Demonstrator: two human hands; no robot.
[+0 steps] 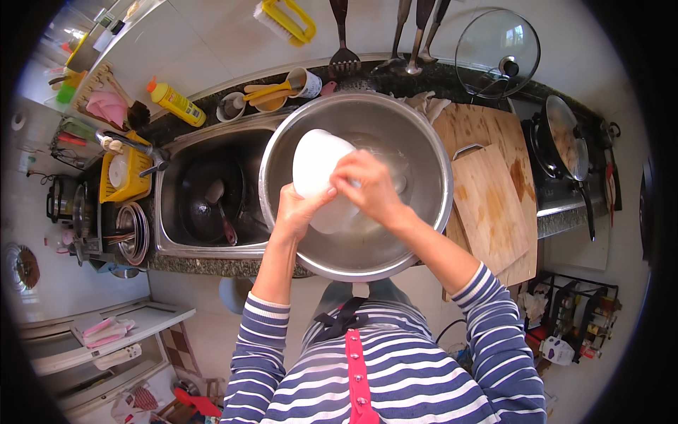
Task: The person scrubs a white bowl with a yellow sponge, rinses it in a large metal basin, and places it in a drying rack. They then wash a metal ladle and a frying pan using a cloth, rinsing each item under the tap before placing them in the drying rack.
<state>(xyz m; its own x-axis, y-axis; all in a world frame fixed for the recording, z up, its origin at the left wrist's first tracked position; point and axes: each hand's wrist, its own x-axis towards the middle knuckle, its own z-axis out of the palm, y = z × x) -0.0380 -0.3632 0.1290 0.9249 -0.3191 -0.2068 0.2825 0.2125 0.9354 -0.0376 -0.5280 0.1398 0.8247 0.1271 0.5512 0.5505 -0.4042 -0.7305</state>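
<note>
A white bowl (318,161) is tilted over a large stainless steel basin (275,132). My left hand (302,209) grips the bowl's near edge, its thumb pointing towards my right hand. At the bowl's right edge, my right hand (365,183) has its fingers curled against the rim; whether they pinch it or a small pale thing is unclear. Water stands in the basin below, and a pale rounded shape (401,183) shows under my right hand, too blurred to name.
Left of the basin, a sink (167,212) holds a dark wok (193,204) and a ladle (216,192). Cutting boards (490,206) lie to the right, beside a lidded pan (567,138) on the stove. A yellow bottle (177,103) and cups (305,83) stand behind.
</note>
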